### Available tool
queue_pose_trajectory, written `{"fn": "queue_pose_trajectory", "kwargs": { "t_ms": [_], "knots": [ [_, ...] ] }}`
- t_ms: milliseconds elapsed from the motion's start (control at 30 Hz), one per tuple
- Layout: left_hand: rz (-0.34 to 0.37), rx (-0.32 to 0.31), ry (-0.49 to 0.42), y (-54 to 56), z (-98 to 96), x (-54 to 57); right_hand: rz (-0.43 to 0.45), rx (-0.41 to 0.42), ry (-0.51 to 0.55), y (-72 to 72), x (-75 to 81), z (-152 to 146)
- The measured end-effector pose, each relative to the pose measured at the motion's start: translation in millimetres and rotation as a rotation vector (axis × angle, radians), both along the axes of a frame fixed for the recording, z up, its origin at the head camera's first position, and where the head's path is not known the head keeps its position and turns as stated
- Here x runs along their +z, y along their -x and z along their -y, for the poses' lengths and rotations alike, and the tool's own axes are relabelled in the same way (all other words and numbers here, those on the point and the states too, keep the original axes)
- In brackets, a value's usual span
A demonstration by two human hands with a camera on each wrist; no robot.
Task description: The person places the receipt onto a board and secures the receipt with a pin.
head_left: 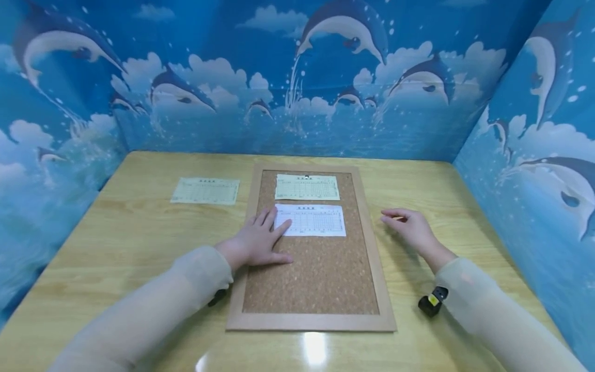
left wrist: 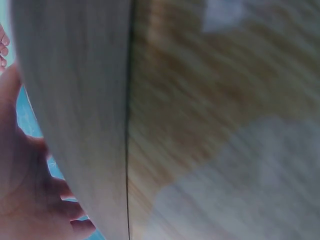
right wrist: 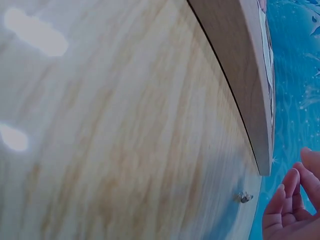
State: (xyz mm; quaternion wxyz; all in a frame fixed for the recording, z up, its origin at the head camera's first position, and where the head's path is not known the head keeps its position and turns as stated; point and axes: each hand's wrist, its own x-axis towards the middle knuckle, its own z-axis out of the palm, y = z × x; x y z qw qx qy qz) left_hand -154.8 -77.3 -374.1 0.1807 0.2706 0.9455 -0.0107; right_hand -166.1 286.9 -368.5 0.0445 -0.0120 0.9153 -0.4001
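My left hand (head_left: pixel 262 240) lies spread over the left side of a framed cork board (head_left: pixel 311 281). Its fingertips press the left edge of a white printed form (head_left: pixel 321 219). Above that, a pale green form (head_left: pixel 308 187) is fixed at its top by a small pin (head_left: pixel 307 177). To the right of the board hovers my right hand (head_left: pixel 411 230), fingers bent loosely and thumb near them; no object shows between them. In the right wrist view, small metallic pins (right wrist: pixel 244 197) lie on the table near the right fingers (right wrist: pixel 274 212).
Another green form (head_left: pixel 205 191) lies on the wooden table (head_left: pixel 139 248), left of the board. A dolphin-printed cloth (head_left: pixel 279 124) encloses the back and sides. A wrist camera (head_left: pixel 432 300) sits at the right sleeve. The board's raised wooden frame (head_left: pixel 311 322) stands above the tabletop.
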Motion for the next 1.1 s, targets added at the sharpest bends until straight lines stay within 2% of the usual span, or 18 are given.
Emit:
{"fn": "queue_pose_trajectory", "kwargs": {
  "t_ms": [367, 600, 1100],
  "knots": [
    [0.003, 0.009, 0.02, -0.4, 1.6, -1.0, 0.058, -0.037, 0.058, -1.5, 0.5, -8.4],
    [-0.014, -0.007, 0.02, 0.3, 1.1, 0.0, 0.078, -0.07, 0.05, 2.1, 3.8, -11.8],
    [0.001, -0.009, 0.011, -0.6, -0.4, 4.3, 0.126, -0.057, 0.044, 9.5, -2.5, -22.1]
  ]
}}
